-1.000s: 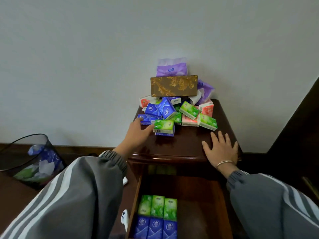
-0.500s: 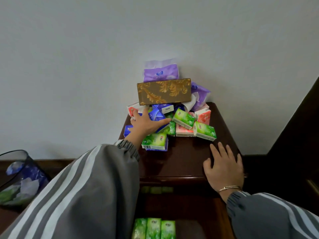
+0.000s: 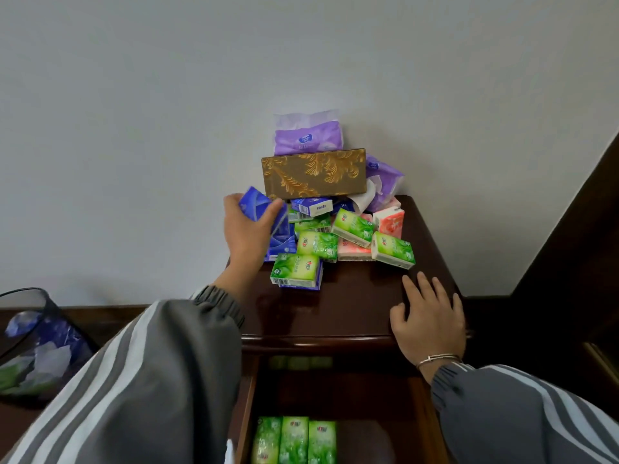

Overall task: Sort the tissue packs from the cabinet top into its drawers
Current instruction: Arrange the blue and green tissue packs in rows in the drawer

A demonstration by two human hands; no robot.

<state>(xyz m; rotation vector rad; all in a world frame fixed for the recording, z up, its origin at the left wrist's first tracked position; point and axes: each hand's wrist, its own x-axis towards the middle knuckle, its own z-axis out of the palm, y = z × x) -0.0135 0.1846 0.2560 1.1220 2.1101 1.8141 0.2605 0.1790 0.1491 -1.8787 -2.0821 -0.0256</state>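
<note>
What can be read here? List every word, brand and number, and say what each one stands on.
"Vinda": white end of the blue pack under the gold box.
"10": next blue pack, partly hidden.
Purple pack logo: blurred.
Green packs and held blue pack in the left hand: print too small.

The pile (image 3: 335, 242) and box (image 3: 313, 174) fill the rear of the cabinet top (image 3: 351, 306) up to the wall (image 3: 167, 128). The front strip is bare, bounded on the right by the flat right hand (image 3: 430, 319). In the open drawer (image 3: 385, 413), green packs (image 3: 294, 440) occupy the left; the right side is free.
</note>
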